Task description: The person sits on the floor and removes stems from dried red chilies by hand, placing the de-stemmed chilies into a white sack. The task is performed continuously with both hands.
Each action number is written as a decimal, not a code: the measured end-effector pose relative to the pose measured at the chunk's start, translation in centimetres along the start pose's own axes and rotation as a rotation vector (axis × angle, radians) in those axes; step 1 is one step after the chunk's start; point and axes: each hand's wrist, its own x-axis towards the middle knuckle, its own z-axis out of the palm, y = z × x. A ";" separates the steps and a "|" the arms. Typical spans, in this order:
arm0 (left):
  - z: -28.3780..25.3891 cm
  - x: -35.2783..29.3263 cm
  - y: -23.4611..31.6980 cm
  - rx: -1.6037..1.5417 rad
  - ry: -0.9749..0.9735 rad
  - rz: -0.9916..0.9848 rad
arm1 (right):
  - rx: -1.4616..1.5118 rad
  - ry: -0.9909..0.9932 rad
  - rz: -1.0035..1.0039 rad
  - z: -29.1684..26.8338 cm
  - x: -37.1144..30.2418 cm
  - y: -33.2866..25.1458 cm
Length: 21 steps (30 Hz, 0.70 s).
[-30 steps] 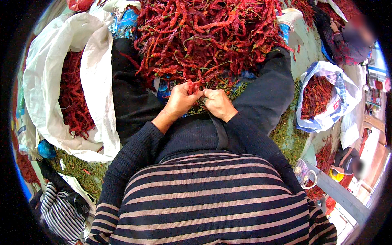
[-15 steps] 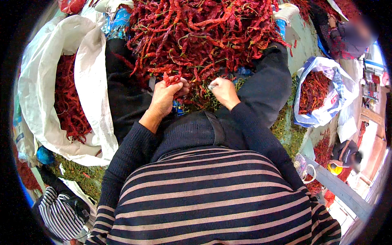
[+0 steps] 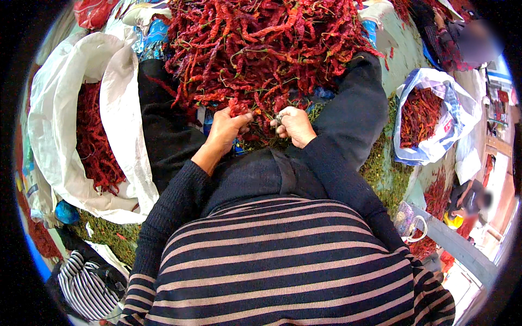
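A large heap of dried red chillies (image 3: 266, 49) with pale stems fills the space between my knees. My left hand (image 3: 222, 132) is closed around a few dried chillies (image 3: 237, 107) at the heap's near edge, and their red ends stick up past the thumb. Just to its right, my right hand (image 3: 296, 127) is closed in a pinch, its fingertips turned toward the left hand. Something greyish shows at the right thumb and fingertips; what it is, I cannot make out. Below both hands lie greenish stem bits, partly hidden by my lap.
At my left stands a wide white sack (image 3: 126, 108) holding red chillies. On the right is a smaller white and blue bag (image 3: 468, 115) of chillies. Stem litter (image 3: 389, 176) covers the ground beside my leg. Other people sit at lower left, upper right and far right.
My left hand has turned slightly, with its chillies lower and nearer the right hand. The right hand's fingers have curled further into view. The whole view has shifted a little.
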 end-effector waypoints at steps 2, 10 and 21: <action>0.8 0.4 -0.1 0.007 -0.002 -0.010 | 0.032 -0.006 0.002 0.2 -0.8 -0.2; 1.5 1.0 -1.3 -0.083 -0.087 -0.122 | -0.411 -0.183 -0.354 0.9 -2.8 0.0; 5.4 -2.0 0.5 0.269 -0.193 0.347 | -0.751 0.045 -0.748 -1.7 0.1 2.4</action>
